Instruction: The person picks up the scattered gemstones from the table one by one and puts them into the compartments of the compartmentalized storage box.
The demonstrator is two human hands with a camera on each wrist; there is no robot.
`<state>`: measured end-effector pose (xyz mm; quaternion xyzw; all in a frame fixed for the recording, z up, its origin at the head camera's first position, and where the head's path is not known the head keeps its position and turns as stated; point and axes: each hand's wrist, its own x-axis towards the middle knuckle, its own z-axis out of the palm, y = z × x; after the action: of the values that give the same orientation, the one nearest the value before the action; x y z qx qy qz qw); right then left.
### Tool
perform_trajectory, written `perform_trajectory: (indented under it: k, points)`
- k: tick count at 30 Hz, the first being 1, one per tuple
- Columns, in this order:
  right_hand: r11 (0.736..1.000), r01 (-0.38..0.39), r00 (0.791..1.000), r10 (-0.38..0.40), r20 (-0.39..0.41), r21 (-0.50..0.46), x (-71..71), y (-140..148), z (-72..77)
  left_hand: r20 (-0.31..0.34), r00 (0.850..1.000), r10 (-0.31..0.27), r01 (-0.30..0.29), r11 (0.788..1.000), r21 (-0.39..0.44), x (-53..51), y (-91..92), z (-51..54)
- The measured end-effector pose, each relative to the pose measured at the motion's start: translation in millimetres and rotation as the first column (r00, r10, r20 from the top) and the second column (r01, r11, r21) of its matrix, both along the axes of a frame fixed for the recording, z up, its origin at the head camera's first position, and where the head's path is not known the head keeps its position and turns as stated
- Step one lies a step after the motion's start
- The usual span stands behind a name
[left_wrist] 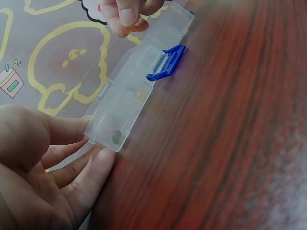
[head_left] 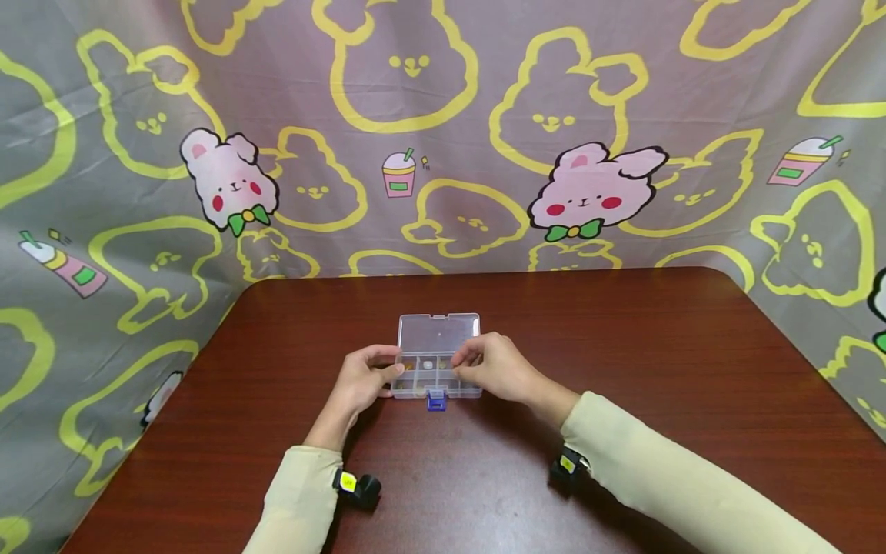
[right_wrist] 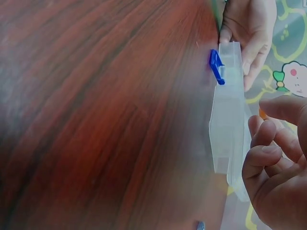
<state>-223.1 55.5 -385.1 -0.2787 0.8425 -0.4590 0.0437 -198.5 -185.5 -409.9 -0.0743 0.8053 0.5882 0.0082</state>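
Observation:
A clear plastic compartment box [head_left: 404, 395] lies on the table, its clear lid [head_left: 439, 335] raised at the back and its blue latch [head_left: 437, 402] hanging open at the front. My left hand [head_left: 360, 377] grips the box's left end between thumb and fingers. Over the right-hand compartments, my right hand [head_left: 501, 371] pinches a small orange piece [right_wrist: 262, 114], mostly hidden by the fingertips. Several small pieces sit in the compartments, among them a white one [head_left: 428, 365], a yellowish one [left_wrist: 140, 93] and a dark green one [left_wrist: 117, 136].
The dark reddish-brown wooden table [head_left: 623, 331] spreads around the box. Behind and beside it hangs a grey cloth [head_left: 477, 92] printed with rabbits and drinks. A small blue-grey thing [right_wrist: 200, 225] shows at the bottom edge of the right wrist view.

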Motion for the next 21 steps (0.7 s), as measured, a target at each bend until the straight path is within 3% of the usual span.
perform_trajectory:
  k: [21]
  points:
    - [1.0, -0.018, 1.0, 0.018, 0.008, 0.004, 3.1, -12, 0.7, -0.018, 1.0, -0.009, 0.009, 0.999, 0.031, -0.3, -1.0, -1.5]
